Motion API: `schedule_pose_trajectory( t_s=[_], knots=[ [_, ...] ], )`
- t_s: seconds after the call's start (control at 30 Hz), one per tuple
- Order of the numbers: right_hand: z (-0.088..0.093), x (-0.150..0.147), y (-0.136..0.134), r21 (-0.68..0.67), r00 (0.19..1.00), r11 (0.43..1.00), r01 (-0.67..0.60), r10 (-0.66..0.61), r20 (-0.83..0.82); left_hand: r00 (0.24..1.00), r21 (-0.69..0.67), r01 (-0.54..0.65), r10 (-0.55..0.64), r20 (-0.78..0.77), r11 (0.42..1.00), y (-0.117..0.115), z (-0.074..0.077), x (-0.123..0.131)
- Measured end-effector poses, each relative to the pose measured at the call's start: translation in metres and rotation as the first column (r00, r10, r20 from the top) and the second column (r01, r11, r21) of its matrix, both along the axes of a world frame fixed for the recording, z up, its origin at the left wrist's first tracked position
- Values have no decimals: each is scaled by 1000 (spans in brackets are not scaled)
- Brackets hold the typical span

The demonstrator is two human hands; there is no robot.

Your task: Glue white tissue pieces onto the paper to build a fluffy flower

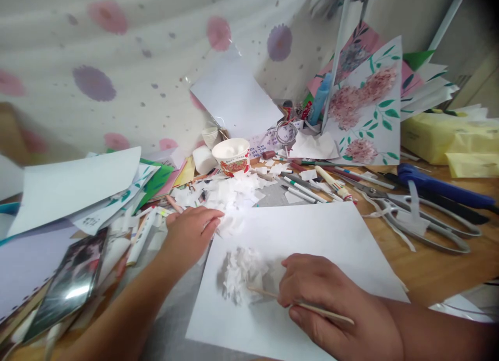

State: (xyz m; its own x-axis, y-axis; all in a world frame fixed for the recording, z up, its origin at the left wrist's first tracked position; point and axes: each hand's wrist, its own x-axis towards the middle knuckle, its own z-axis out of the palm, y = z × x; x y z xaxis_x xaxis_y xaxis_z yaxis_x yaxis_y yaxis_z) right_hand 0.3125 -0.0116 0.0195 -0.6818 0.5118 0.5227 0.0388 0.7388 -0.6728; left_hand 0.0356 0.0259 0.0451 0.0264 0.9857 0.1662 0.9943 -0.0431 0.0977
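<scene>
The right hand [335, 301] holds a thin stick [267, 293] at white paper scraps [238, 272].

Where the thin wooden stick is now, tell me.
In the head view, below and right of centre: the stick is in the right hand, its tip by the white scraps on the sheet.

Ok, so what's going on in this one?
A person is working on a white sheet. The right hand holds a thin wooden stick, its tip at the edge of a ruffled white cluster on the sheet. The left hand is at the loose white scraps just beyond the sheet; whether it grips any is unclear.
</scene>
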Motion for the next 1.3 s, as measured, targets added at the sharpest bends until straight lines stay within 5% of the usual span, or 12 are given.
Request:
schedule_pose_trajectory(
  t_s=[0.17, 0.33, 0.7, 0.93, 1.17, 1.3],
  knots=[
    [1, -1, 0, -8, 1000, 1000, -22, 22, 13, 999, 57, 44, -43, -19, 997, -6, 7, 4],
    [1, 1, 0, -25, 1000, 1000, -4, 4, -17, 994, 3, 106, -106, -21, 994, 0, -1, 7],
    [-1, 2, 0, -88, 997, 996, 31, -37, -69, 984, -37, -8, 15, 179, 999, 2, 8, -2],
    [-2, 0, 1, -81, 997, 996, 33, -39, -71, 897, -117, 9, 44, 439, 993, 0, 9, -9],
    [0, 2, 2, -106, 996, 994, 33, -42, -83, 841, -161, 97, 6, 541, 982, -11, 18, 2],
    [-3, 5, 3, -169, 986, 978, 124, -140, -88, 661, -224, 258, -3, 750, 940, -28, 25, 12]
  ],
)
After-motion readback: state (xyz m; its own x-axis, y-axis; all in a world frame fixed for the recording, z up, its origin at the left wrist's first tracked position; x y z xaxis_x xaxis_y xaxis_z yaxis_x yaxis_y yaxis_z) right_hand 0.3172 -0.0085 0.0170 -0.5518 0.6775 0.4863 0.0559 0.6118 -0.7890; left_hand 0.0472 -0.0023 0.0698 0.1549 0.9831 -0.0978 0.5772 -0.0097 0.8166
